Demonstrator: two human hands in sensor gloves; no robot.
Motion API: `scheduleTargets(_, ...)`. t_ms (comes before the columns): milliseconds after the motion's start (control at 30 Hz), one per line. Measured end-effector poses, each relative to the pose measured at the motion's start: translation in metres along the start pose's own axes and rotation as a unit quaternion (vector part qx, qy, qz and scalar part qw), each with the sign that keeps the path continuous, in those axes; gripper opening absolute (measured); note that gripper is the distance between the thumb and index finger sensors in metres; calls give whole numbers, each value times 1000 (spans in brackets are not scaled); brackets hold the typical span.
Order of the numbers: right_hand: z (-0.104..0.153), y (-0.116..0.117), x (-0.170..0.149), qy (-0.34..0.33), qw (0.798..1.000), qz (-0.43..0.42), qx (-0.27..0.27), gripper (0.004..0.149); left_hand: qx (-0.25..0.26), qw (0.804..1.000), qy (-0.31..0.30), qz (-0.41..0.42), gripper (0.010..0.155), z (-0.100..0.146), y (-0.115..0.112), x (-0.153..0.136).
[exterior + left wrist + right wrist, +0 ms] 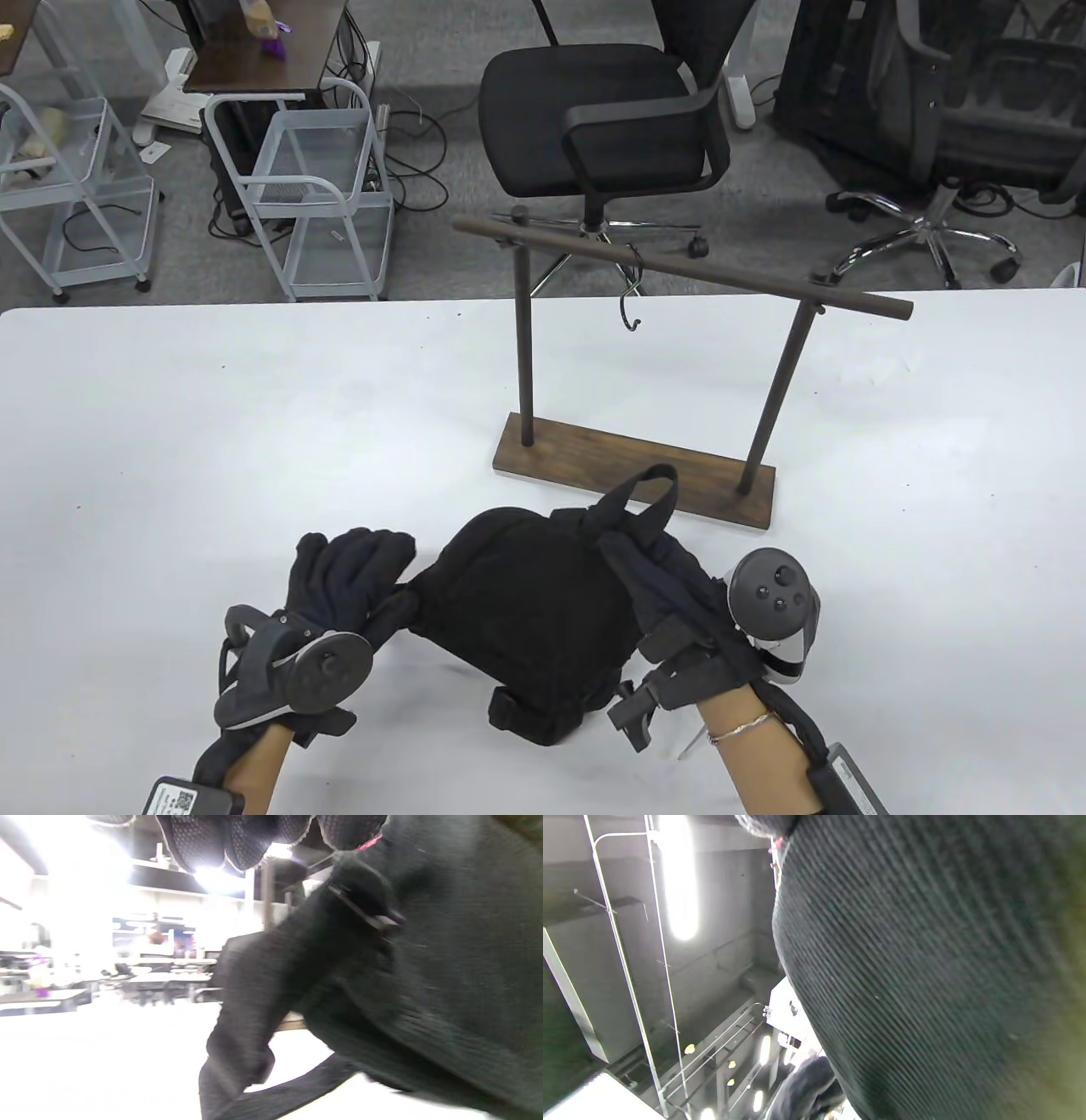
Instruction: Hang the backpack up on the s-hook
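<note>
A black backpack (526,603) lies on the white table (212,424) in front of a wooden rack (636,471). Its top handle loop (652,492) stands up toward the rack base. A dark S-hook (629,293) hangs from the rack's rail (721,276), empty. My left hand (356,552) lies with fingers stretched out against the backpack's left side by a shoulder strap (254,993). My right hand (670,556) grips the backpack's right side just below the handle; its fingers merge with the dark fabric. Backpack fabric (925,963) fills the right wrist view.
The rack stands mid-table, right of centre, just behind the backpack. Beyond the table's far edge are a black office chair (602,110), white wire carts (314,195) and another chair (942,127) on the floor.
</note>
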State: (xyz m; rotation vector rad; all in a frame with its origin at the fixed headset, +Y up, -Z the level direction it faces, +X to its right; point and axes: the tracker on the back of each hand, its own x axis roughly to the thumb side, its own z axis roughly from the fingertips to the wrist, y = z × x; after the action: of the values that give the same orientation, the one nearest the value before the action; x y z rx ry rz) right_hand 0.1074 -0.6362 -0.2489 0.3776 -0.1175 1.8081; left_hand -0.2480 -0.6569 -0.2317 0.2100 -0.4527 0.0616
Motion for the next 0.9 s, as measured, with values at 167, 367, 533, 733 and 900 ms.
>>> scheduleTargets(167, -42, -10, 22, -21, 998, 59, -16, 39, -37, 995, 88, 35, 65, 7, -9, -39)
scheduleTargets(367, -90, -14, 48, -11, 993, 106, -46, 39, -45, 990, 127, 47, 65, 10, -13, -64)
scheduleTargets(533, -119, -21, 44, 34, 989, 118, -78, 39, -51, 991, 117, 48, 65, 9, -12, -64)
scheduleTargets(733, -120, -35, 10, 108, 985, 85, -107, 39, -42, 990, 112, 72, 65, 9, -10, -66)
scheduleTargets(900, -106, -41, -13, 145, 980, 62, -122, 41, -48, 990, 117, 65, 65, 10, -10, -66)
